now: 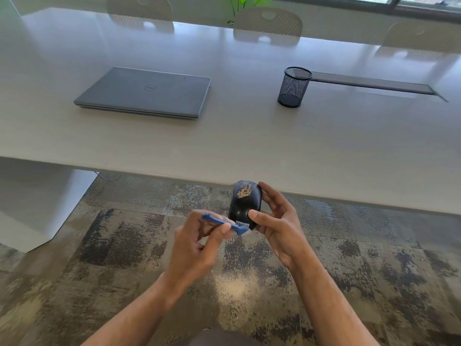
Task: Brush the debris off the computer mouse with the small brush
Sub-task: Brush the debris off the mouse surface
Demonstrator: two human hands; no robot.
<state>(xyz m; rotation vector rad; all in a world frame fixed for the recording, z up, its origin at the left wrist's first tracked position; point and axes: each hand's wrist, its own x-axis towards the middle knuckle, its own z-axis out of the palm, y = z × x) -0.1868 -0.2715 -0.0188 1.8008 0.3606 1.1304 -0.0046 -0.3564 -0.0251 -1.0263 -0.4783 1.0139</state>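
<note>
left hand [197, 248]: my fingers are pinched around the small blue brush [224, 224], thumb and forefinger near the head end, the handle sticking out to my left
brush: light, thin plastic, easy to steer with a fingertip hold; its pale bristles sit just beside the near end of the mouse, whether touching I cannot tell
right hand [277, 226]: my fingers are curled around the black computer mouse [245, 204], thumb pressed on its back, the other fingers wrapped along its far side
mouse: held in the air over the carpet [124, 245], just in front of the desk edge, top facing me and tilted
debris [243, 193]: a tan, crumbly patch on the upper part beside the scroll wheel, not yet swept
handling: the shell looks smooth and hard, likely a bit slippery, so I judge a side-and-back clasp best, leaving the dirty top free; light strokes should do
desk [249, 146]: pale, wide, beyond my hands
laptop [144, 92]: closed, grey, far left on the desk
pen cup [294, 87]: black mesh, far right, well apart from the laptop
</note>
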